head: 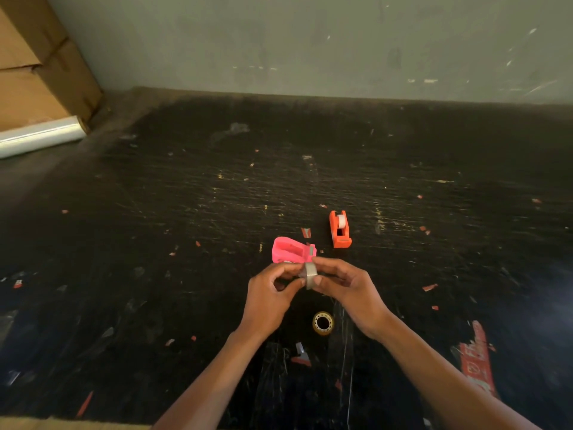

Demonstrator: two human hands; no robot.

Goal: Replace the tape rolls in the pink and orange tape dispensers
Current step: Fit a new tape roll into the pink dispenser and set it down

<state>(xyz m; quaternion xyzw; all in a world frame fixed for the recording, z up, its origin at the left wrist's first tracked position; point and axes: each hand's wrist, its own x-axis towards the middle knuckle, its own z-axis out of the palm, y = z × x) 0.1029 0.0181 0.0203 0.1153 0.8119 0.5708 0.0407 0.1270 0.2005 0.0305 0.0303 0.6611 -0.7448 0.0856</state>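
The pink tape dispenser [290, 250] lies on the black table just beyond my hands, its roll bay facing up. A small clear tape roll [310, 275] is pinched between my left hand [273, 293] and my right hand [344, 290], both holding it by the fingertips above the table. The orange tape dispenser [339, 229] stands to the right of the pink one with a white roll seated in it. A yellowish tape roll [322, 323] lies flat on the table below my hands.
The black table top [186, 197] is scratched and littered with small red and clear tape scraps. A roll of clear film [40, 136] and cardboard boxes [37, 63] sit at the far left against the grey wall. A red tape strip [476, 358] sticks near the right.
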